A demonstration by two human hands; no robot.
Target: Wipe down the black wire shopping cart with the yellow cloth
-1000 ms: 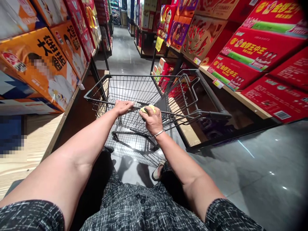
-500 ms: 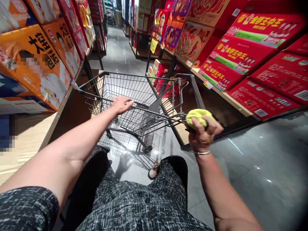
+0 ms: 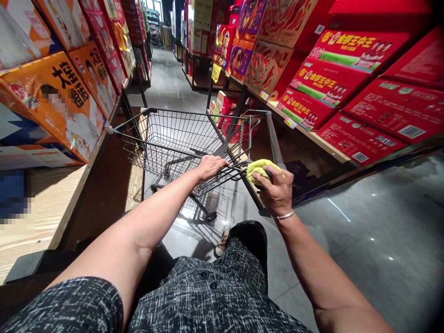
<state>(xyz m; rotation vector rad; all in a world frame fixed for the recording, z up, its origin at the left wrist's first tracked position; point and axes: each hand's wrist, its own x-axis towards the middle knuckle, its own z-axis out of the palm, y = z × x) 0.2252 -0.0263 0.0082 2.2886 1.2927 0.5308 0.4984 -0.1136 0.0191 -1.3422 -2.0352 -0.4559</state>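
A grey wire shopping cart [image 3: 173, 125] stands sideways in front of me, its handle toward the right. My left hand [image 3: 212, 167] is closed over the near top rail of the basket, close to the handle end; its fingertips are partly hidden. A yellow cloth [image 3: 257, 170] is bunched in my right hand [image 3: 277, 189], whose fingers are closed around it. The cloth is against the near corner of the cart, beside the lower end of the handle bar [image 3: 274, 138]. Inside the basket the wire bottom shows.
Orange packs [image 3: 52, 101] are stacked on the wooden shelf [image 3: 38, 203] at left. Red boxes [image 3: 333, 83] fill the right shelf, whose dark corner [image 3: 265, 212] juts out near the cart. Grey floor [image 3: 347, 231] runs along the right, and an aisle [image 3: 163, 74] leads away ahead.
My left hand has slid right along the near rail toward the handle end. My right hand, still holding the yellow cloth, has moved left and slightly in. The view has shifted a little.
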